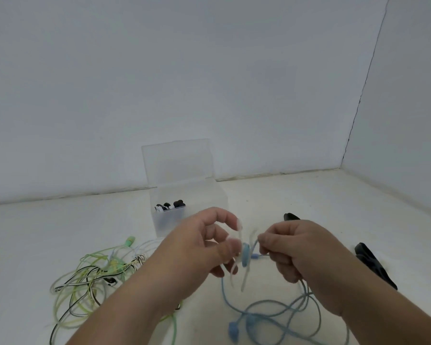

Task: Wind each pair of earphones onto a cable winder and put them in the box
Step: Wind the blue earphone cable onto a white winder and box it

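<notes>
My left hand (204, 247) pinches a small blue cable winder (246, 255) above the white surface, blurred by motion. My right hand (294, 250) pinches the blue earphone cable (271, 305) right beside the winder. The rest of that cable hangs down and lies in loops below my hands, with a blue earbud (232, 332) at the bottom. Behind my hands stands a clear plastic box (209, 195), its lid (178, 161) up, with black and white wound earphones (168, 206) inside.
A tangle of green, yellow and black-white earphone cables (92, 277) lies at the left. Black winders (373, 265) lie at the right, and another black winder (291, 216) shows behind my right hand. White walls close off the back and the right.
</notes>
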A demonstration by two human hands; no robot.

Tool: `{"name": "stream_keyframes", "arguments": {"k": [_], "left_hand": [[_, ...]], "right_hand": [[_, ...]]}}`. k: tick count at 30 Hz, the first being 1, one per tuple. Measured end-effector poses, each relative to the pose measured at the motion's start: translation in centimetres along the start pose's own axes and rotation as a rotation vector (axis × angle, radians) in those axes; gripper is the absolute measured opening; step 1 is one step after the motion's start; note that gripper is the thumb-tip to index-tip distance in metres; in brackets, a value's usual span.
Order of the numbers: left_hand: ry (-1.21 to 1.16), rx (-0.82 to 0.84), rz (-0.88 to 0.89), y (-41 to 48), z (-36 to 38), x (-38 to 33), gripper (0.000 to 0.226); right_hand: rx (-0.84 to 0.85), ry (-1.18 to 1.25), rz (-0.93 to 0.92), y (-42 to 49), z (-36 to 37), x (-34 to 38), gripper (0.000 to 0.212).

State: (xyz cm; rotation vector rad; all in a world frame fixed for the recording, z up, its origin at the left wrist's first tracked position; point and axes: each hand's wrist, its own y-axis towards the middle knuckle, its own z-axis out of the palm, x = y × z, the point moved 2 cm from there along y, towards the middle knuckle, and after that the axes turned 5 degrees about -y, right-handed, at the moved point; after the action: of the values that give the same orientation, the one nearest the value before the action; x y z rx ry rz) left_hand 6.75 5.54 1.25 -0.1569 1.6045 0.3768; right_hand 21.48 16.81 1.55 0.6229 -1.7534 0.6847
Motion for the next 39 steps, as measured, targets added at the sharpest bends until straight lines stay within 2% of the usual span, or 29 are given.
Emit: {"name": "stream_keyframes", "arguments": {"k": [5, 11, 14, 20, 24, 28, 32, 35, 39], "left_hand": [[0.247, 0.082, -0.052, 0.0, 0.6, 0.6, 0.028], [0.352, 0.028, -0.079, 0.0, 0.5, 1.2, 0.024], [0.283, -0.091, -0.075, 0.1, 0.1, 1.2, 0.017], [-0.117, -0.246, -0.079, 0.4, -0.4, 0.9, 0.012], [-0.146, -0.267, -0.019, 0.3, -0.1, 0.8, 0.011], [-0.200, -0.243, 0.021, 0.3, 0.0, 0.3, 0.012], [-0.261, -0.180, 0.037, 0.2, -0.2, -0.2, 0.027], [-0.273, -0.066, 0.017, 0.1, -0.4, -0.2, 0.023], [-0.245, 0.115, -0.038, -0.1, 0.1, 0.0, 0.023]], "right_hand": [[-0.038, 0.020, -0.048, 0.0, 0.0, 0.1, 0.032], [0.028, -0.035, -0.185, -0.5, 0.5, 0.6, 0.035], [0.104, -0.051, -0.228, -0.9, 0.8, 0.9, 0.032], [0.211, -0.281, -0.245, -1.5, 1.8, 1.0, 0.023], [0.191, -0.487, -0.248, -1.7, 1.9, 1.2, 0.019], [0.181, -0.551, -0.146, -1.8, 1.8, 1.3, 0.031], [0.221, -0.520, -0.055, -1.8, 1.5, 1.2, 0.039], [0.235, -0.485, -0.040, -1.6, 1.3, 1.2, 0.039], [0.161, -0.432, -0.068, -1.3, 0.9, 1.0, 0.037]]}}
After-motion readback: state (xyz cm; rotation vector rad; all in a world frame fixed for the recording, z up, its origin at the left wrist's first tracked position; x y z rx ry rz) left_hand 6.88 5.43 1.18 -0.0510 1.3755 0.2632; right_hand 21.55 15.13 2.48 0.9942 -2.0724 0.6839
